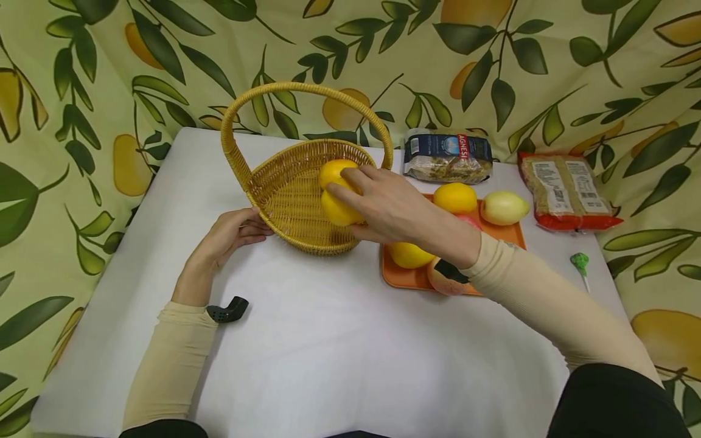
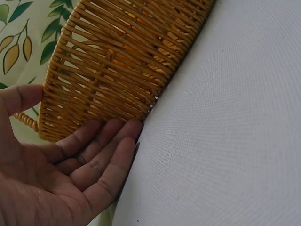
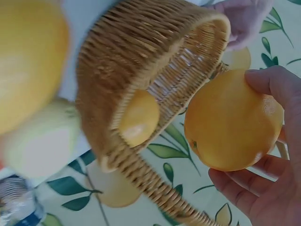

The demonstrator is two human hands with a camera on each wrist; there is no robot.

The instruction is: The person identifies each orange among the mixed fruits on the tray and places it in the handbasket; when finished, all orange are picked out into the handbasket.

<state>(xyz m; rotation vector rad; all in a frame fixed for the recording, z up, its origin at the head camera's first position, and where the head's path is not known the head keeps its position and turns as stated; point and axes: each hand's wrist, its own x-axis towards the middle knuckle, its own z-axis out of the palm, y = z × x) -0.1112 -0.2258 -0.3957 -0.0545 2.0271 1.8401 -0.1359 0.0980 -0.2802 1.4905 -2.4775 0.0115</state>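
Note:
My right hand (image 1: 391, 204) is over the inside of a wicker basket (image 1: 290, 234), holding an orange (image 1: 339, 208) between thumb and fingers. In the right wrist view the orange (image 3: 233, 120) looks round and smooth, apart from the basket wall. A second yellow-orange fruit (image 1: 335, 172) lies inside the basket; the right wrist view shows this fruit (image 3: 140, 117) past the rim. My left hand (image 1: 232, 234) holds the basket's left side. Seen from the left wrist, the thumb is at the rim and the curled fingers (image 2: 106, 174) touch the woven outer wall (image 2: 108, 70).
Right of the basket is an orange tray (image 1: 400, 277) with several fruits, among them a pale yellow one (image 1: 504, 208), partly behind my right arm. A pasta bag (image 1: 448, 157), a red-edged bag (image 1: 564, 191) and a green lollipop (image 1: 579, 263) lie around it. The basket's tall handle (image 1: 306, 88) arches overhead.

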